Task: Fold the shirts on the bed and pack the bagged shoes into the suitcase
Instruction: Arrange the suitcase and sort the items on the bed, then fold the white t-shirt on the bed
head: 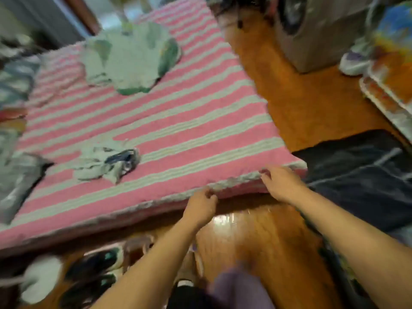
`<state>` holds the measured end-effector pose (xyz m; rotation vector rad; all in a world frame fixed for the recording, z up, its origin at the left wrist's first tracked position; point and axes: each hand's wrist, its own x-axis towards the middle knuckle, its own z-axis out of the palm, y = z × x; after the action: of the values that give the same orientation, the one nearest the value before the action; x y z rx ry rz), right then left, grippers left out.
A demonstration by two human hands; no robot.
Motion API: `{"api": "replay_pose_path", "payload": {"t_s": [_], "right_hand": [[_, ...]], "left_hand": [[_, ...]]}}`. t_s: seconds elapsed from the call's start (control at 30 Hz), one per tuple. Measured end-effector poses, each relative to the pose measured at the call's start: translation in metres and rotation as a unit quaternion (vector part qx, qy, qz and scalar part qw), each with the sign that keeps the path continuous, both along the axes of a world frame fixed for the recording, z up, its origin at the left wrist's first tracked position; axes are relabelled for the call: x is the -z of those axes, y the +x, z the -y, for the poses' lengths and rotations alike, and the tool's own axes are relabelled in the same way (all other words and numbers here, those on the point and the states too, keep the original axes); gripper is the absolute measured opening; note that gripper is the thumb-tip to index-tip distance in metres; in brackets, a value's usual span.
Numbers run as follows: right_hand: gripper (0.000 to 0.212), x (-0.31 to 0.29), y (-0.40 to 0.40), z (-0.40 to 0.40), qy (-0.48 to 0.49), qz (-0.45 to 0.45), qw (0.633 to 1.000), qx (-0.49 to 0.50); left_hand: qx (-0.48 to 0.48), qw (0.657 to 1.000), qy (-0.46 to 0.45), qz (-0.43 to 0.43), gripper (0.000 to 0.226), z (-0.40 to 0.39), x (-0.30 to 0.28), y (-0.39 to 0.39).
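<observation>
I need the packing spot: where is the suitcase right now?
In the head view, the dark open suitcase lies on the wooden floor at right, beside the striped bed's near corner, just beyond the right hand.

2 bare forearms show from the bottom edge, with no sleeves, watch or bracelet to be seen on either. The left hand and right hand are bare, with no gloves or rings that the blur lets one make out. Low in the picture, between the arms, lies a blurred lilac garment over the lap, with a dark patch just beside it.
</observation>
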<state>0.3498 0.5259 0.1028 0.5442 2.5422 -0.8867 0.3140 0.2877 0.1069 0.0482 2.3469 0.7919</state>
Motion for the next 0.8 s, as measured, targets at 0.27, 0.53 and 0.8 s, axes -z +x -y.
{"api": "replay_pose_path", "payload": {"t_s": [0.27, 0.53, 0.8], "right_hand": [[0.033, -0.026, -0.182, 0.311, -0.059, 0.038, 0.972, -0.222], [0.037, 0.124, -0.356, 0.471, -0.107, 0.096, 0.974, -0.175], [0.029, 0.099, -0.401, 0.493, -0.349, 0.092, 0.917, 0.172]], "left_hand": [[-0.204, 0.977, 0.049, 0.019, 0.018, 0.268, 0.019, -0.104], [-0.336, 0.940, 0.028, 0.049, 0.016, 0.454, 0.093, -0.162], [-0.375, 0.925, 0.035, 0.054, 0.016, 0.477, 0.069, -0.195]]}}
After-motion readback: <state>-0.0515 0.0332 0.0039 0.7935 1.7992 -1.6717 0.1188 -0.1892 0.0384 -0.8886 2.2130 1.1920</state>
